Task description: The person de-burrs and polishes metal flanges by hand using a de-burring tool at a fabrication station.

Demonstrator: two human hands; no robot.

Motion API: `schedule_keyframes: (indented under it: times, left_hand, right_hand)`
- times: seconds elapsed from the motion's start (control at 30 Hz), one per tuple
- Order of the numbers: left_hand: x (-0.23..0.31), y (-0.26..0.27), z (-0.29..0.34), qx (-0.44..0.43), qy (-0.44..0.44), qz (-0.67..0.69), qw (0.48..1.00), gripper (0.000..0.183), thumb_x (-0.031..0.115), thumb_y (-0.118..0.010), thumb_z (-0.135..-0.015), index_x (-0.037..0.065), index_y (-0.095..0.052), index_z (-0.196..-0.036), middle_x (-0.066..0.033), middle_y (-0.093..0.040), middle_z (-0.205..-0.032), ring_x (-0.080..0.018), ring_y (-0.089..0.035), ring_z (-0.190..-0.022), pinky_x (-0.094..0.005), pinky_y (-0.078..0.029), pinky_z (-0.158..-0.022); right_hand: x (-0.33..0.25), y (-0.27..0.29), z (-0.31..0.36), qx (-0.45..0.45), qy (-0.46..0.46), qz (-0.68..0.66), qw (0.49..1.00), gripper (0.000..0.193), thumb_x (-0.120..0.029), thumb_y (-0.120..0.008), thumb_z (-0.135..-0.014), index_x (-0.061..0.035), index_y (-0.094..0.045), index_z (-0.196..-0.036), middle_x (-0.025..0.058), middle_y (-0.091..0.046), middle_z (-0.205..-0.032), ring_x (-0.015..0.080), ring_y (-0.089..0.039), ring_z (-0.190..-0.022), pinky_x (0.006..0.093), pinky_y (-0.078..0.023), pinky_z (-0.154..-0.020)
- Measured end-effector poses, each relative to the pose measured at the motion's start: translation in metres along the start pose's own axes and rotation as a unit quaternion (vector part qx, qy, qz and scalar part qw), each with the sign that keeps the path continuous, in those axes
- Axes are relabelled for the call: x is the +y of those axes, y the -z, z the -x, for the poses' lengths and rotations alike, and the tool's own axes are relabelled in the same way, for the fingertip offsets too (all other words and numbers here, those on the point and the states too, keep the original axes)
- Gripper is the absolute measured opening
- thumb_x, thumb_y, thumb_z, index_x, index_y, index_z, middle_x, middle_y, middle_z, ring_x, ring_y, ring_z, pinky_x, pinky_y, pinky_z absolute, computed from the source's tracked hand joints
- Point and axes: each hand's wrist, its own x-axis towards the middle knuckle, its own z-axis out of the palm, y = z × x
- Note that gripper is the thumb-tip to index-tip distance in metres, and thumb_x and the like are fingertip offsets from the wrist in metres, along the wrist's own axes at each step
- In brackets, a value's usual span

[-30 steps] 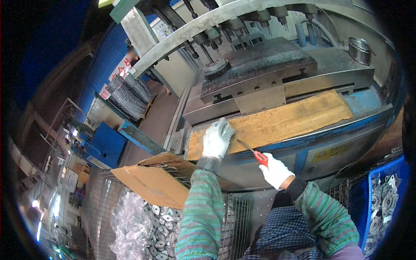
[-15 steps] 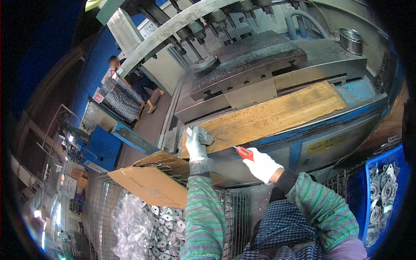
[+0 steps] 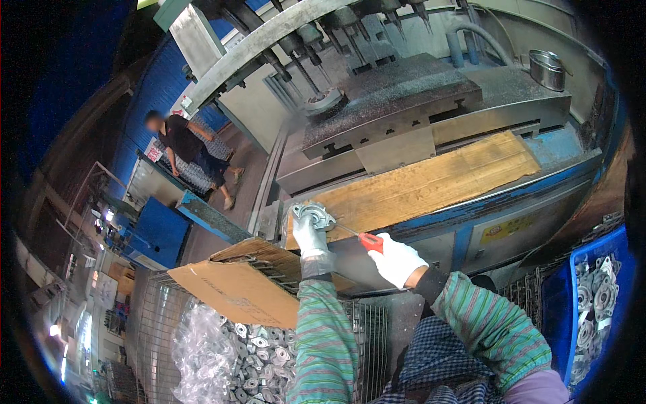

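My gloved left hand (image 3: 307, 240) grips a grey cast-metal flange part (image 3: 320, 214), its round, ringed face turned up. It is held over the left end of a long cardboard sheet (image 3: 431, 178). In my gloved right hand (image 3: 398, 261) is a red-handled tool (image 3: 371, 242) with a thin metal shaft. Its shaft points left at the casting's right edge; whether the tip touches cannot be made out. Both hands are at the front edge of the machine bed.
Drill spindles (image 3: 311, 42) hang over a steel machine table (image 3: 404, 94) strewn with shavings. Below left, a wire basket (image 3: 158, 337) holds castings and clear plastic beside a cardboard flap (image 3: 235, 289). A blue bin (image 3: 572, 316) of castings stands right. A person (image 3: 192, 151) is beyond the machine, left.
My left hand has turned the casting so its round face shows. My right hand has moved slightly left with the tool. The person in the background has stepped left, into fuller view.
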Motion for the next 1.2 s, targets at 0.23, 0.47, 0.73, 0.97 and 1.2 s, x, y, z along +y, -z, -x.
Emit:
schedule_keyframes:
  times: [0.23,0.47,0.73,0.97,1.2]
  left_hand:
    - [-0.002,0.001,-0.001,0.002,0.006,0.006,1.0,0.048,-0.004,-0.038,-0.072,0.003,-0.041,-0.12,-0.0141,-0.055,-0.097,-0.027,-0.058,-0.087,-0.0376,-0.052,-0.071]
    - [-0.001,-0.001,-0.001,0.002,0.004,0.012,1.0,0.048,-0.002,-0.039,-0.072,0.004,-0.039,-0.12,-0.0147,-0.055,-0.095,-0.0263,-0.058,-0.083,-0.0369,-0.052,-0.065]
    - [0.001,0.012,-0.007,-0.051,0.018,-0.041,0.998,0.044,-0.001,-0.039,-0.073,0.004,-0.041,-0.117,-0.0142,-0.056,-0.093,-0.025,-0.059,-0.078,-0.0363,-0.052,-0.064]
    - [-0.003,0.001,-0.002,0.032,0.008,-0.01,0.999,0.042,-0.001,-0.04,-0.073,0.004,-0.043,-0.115,-0.0125,-0.057,-0.092,-0.0246,-0.06,-0.081,-0.0354,-0.052,-0.067]
    - [-0.002,0.001,-0.002,0.024,0.003,-0.009,1.0,0.04,-0.002,-0.04,-0.074,0.005,-0.045,-0.114,-0.0123,-0.058,-0.093,-0.0244,-0.06,-0.08,-0.0345,-0.052,-0.065]
  right_hand:
    - [0.005,-0.005,-0.002,-0.018,0.021,-0.024,0.999,0.034,-0.028,-0.046,-0.086,-0.0008,-0.041,-0.106,0.0237,-0.059,-0.084,0.0407,-0.057,-0.078,0.0446,-0.045,-0.068]
    - [0.001,-0.004,-0.004,-0.012,0.038,-0.031,0.999,0.034,-0.027,-0.046,-0.086,0.0007,-0.04,-0.105,0.0243,-0.059,-0.083,0.0411,-0.057,-0.078,0.0442,-0.045,-0.068]
    - [-0.008,-0.021,-0.022,0.013,0.052,-0.047,0.997,0.035,-0.026,-0.048,-0.085,0.0007,-0.04,-0.106,0.0249,-0.058,-0.083,0.0415,-0.057,-0.077,0.0448,-0.045,-0.068]
    - [0.001,-0.008,-0.015,0.022,0.029,-0.038,0.999,0.034,-0.025,-0.048,-0.085,0.0003,-0.04,-0.106,0.0255,-0.058,-0.083,0.0418,-0.057,-0.078,0.0449,-0.045,-0.068]
    - [0.0,-0.006,-0.019,0.033,0.008,-0.024,0.999,0.034,-0.025,-0.049,-0.084,0.0004,-0.041,-0.106,0.0257,-0.059,-0.083,0.0417,-0.057,-0.078,0.0448,-0.045,-0.068]
